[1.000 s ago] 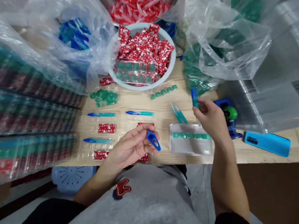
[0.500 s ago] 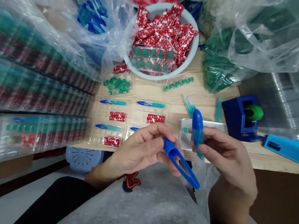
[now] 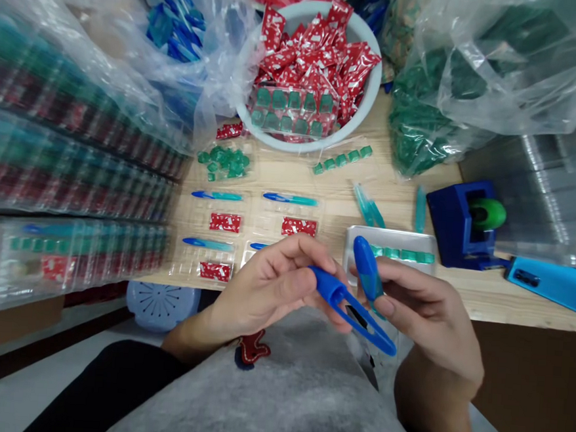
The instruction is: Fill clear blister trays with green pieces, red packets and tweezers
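Note:
My left hand point(image 3: 276, 278) pinches a blue plastic piece point(image 3: 326, 286) that has a hollow tube end and a long open loop pointing down to the right. Between the thumb and fingers of my right hand point(image 3: 431, 321) is a slim pen-shaped piece point(image 3: 366, 261), blue at its upper end and clear teal below. The two pieces are close together but apart, above the table's front edge. Behind my right hand, a white tray point(image 3: 390, 234) holds a row of green cubes point(image 3: 403, 254). Loose teal pieces point(image 3: 367, 206) lie beyond it.
Clear blister trays point(image 3: 263, 214) with pens and red packets lie left of centre. A white bowl point(image 3: 303, 146) of red packets stands behind. Stacked filled blisters point(image 3: 87, 189) line the left. On the right are a blue tape dispenser point(image 3: 452, 224), a blue phone-like object point(image 3: 554, 285) and plastic bags.
My right hand has moved slightly left and down with the pen-shaped piece, uncovering more of the tray's green cubes. The blue looped piece in my left hand has tilted slightly.

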Motion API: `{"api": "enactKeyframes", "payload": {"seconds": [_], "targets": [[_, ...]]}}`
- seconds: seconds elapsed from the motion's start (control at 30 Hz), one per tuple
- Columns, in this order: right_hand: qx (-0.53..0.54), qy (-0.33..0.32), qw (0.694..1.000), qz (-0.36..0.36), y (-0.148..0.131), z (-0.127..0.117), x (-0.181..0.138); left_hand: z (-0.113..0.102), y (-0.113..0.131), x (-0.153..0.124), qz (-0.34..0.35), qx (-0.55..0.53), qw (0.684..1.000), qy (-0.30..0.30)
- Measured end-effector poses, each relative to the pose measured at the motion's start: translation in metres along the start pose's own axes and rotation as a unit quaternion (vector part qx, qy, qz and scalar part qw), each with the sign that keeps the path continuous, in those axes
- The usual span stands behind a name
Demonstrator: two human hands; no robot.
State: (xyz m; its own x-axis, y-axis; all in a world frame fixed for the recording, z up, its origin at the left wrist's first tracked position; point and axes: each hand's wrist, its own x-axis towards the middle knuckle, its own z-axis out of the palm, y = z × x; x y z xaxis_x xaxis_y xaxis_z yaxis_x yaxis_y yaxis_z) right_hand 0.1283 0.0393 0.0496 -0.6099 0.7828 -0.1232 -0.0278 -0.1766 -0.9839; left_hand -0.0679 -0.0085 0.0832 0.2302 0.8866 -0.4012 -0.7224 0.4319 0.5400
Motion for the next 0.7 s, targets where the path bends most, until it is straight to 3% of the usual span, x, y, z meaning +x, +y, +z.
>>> {"api": "enactKeyframes", "payload": {"seconds": [0.33, 0.53, 0.7], "targets": [[0.002, -0.021, 1.000, 0.007, 0.003, -0.001, -0.002, -0.005, -0.005, -0.003, 0.042, 0.041, 0.998, -0.005], [0.016, -0.014, 1.000, -0.005, 0.007, -0.002, -0.003, -0.011, -0.010, -0.002, 0.092, 0.061, 0.991, -0.074], [0.034, -0.001, 0.999, -0.002, 0.008, 0.000, -0.004, -0.011, -0.011, -0.004, 0.135, 0.125, 0.981, -0.066]]}}
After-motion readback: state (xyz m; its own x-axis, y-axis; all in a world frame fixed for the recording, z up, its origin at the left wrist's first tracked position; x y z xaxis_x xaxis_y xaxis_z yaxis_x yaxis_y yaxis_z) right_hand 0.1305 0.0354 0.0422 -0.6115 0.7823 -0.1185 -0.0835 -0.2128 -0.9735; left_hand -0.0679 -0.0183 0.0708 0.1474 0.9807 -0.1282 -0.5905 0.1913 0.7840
